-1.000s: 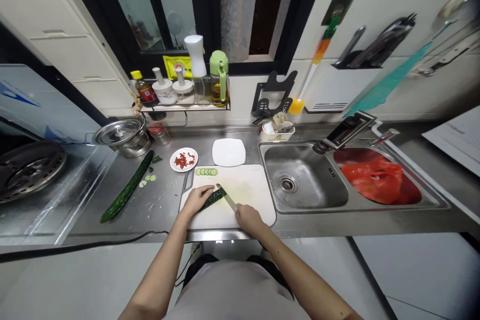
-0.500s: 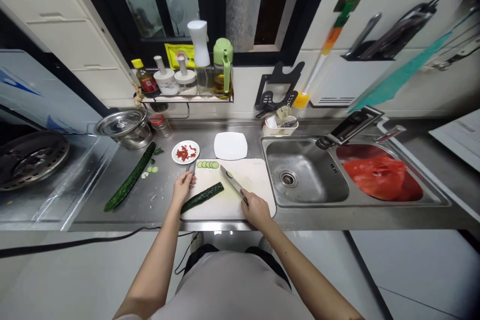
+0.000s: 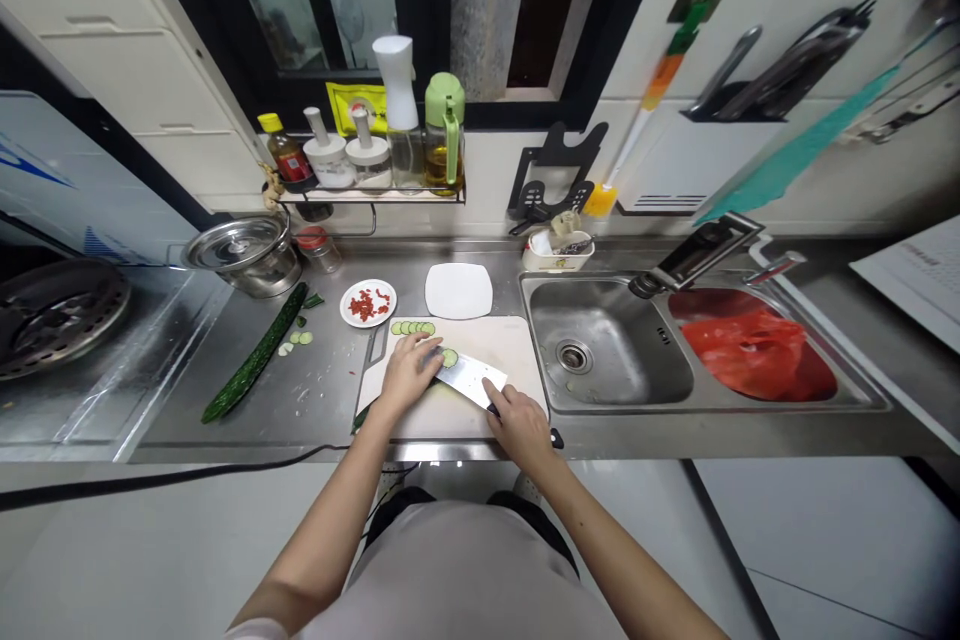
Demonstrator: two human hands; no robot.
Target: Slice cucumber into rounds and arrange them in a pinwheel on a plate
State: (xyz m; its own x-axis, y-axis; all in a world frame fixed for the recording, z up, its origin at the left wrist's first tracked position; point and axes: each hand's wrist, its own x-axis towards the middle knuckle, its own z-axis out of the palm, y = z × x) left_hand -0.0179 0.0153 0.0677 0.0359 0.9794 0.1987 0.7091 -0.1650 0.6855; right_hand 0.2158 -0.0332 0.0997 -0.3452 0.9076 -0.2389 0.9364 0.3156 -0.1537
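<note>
My right hand (image 3: 519, 425) grips the handle of a kitchen knife (image 3: 471, 379), its wide blade turned flat over the cutting board (image 3: 517, 350). One cucumber slice (image 3: 449, 358) clings to the blade near its far end. My left hand (image 3: 409, 372) reaches over the board with fingers stretched out, their tips beside that slice; whether they touch it I cannot tell. Beneath the left hand and wrist lies the cut cucumber (image 3: 361, 418), mostly hidden. Along the board's top left edge runs a row of cucumber slices (image 3: 412, 328).
A whole cucumber (image 3: 255, 355) lies left of the board, by some cut ends (image 3: 301, 337). Behind the board are a plate of chopped red pieces (image 3: 368, 304) and a white plate (image 3: 459, 291). The sink (image 3: 615, 340) adjoins on the right; a lidded pot (image 3: 259, 260) stands back left.
My left hand has moved right from the board's left edge, over the cut cucumber to the blade. The knife has been turned from edge-down to flat, showing the slice on it.
</note>
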